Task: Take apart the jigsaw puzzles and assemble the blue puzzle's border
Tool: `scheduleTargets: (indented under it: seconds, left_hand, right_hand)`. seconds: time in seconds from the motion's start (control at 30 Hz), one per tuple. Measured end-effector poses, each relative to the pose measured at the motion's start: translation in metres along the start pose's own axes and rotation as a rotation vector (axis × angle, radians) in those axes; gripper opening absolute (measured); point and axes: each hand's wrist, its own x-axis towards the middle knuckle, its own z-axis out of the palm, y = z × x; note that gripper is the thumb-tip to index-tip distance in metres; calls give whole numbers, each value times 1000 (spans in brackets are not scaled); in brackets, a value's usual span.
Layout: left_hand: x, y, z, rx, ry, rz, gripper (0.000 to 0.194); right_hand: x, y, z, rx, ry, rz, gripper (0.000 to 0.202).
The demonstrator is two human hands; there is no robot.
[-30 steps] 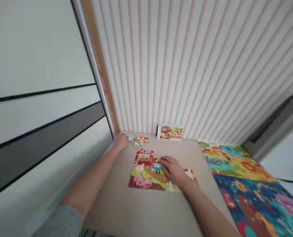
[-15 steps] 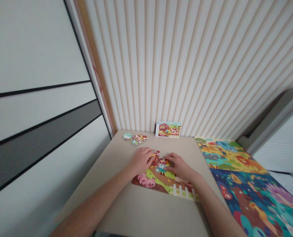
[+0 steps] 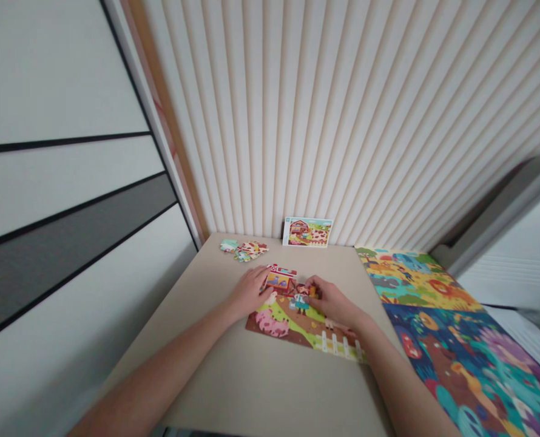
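A partly joined jigsaw puzzle [image 3: 292, 325] of a farm scene lies on the table, showing a barn, a farmer, a pink pig and a white fence. My left hand [image 3: 248, 294] rests at its left side, fingers stretched over the barn's edge and thumb apart. At the puzzle's upper right, my right hand [image 3: 334, 302] has its fingers and thumb bent in a pinch at a puzzle piece [image 3: 313, 292] beside the farmer. The hand partly hides this piece and the puzzle's right part.
Loose jigsaw pieces [image 3: 250, 249] lie in a pile at the table's [image 3: 252, 382] back left. A picture card [image 3: 307, 232] of the farm leans against the ribbed wall [image 3: 270, 121]. Two finished puzzles, one savanna [image 3: 415, 276] and one dark blue [image 3: 470, 364], lie at the right.
My left hand has shifted left and uncovered the barn's roof and window. My right hand stays by the farmer, its fingers bent more. The view has tilted slightly.
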Motion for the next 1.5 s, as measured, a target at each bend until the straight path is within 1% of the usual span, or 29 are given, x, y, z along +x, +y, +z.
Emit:
scheduleTargets:
  seconds: [0.1,0.2,0.33,0.43,0.53,0.63,0.73,0.83,0.93,1.0,1.07,1.17,1.27,1.37,1.43,1.5]
  left_hand:
    - [3,1,-2,-60,-10,-37,54]
    - [6,3,-3,-133,-9,-79,57]
    - [6,7,-1,-188,23,-74,58]
    - [6,9,1,-190,61,-73,58]
    - [7,10,0,-191,78,-103,59]
    - [7,8,-1,-214,90,-135,57]
    - [7,5,2,-293,97,-150,56]
    - [7,2,7,-404,105,-161,51]
    - [8,1,11,-513,123,-184,44]
    - [10,3,12,-618,133,-220,41]
    - [12,6,13,-753,143,-275,39]
    - [13,13,12,-899,137,-372,39]
    - [13,19,11,-916,95,-420,36]
    - [14,21,10,-917,57,-383,34]
    - [14,20,10,-904,58,-351,39]
    - [14,20,11,-862,64,-337,50]
  right_hand:
    - [1,2,1,-8,32,15,19]
    - [2,4,1,-29,27,20,17]
    - [2,-1,2,-70,10,-23,13]
    - [1,-10,4,-96,-2,-43,15]
    - [1,-16,4,-121,8,-95,19]
    - [1,-17,3,-154,18,-149,22]
    - [0,-14,3,-196,24,-122,21]
    - [-1,-10,7,-167,77,-59,20]
    - [2,-6,14,-22,175,-35,21]
    - [6,-4,18,97,212,-35,27]
    - [10,-1,22,191,223,-27,37]
    - [13,1,24,253,224,-12,46]
    - [14,1,25,271,217,-7,49]
    - [13,-2,29,229,187,-53,49]
    - [14,-3,33,162,181,-90,55]
    - [16,-2,37,98,186,-103,63]
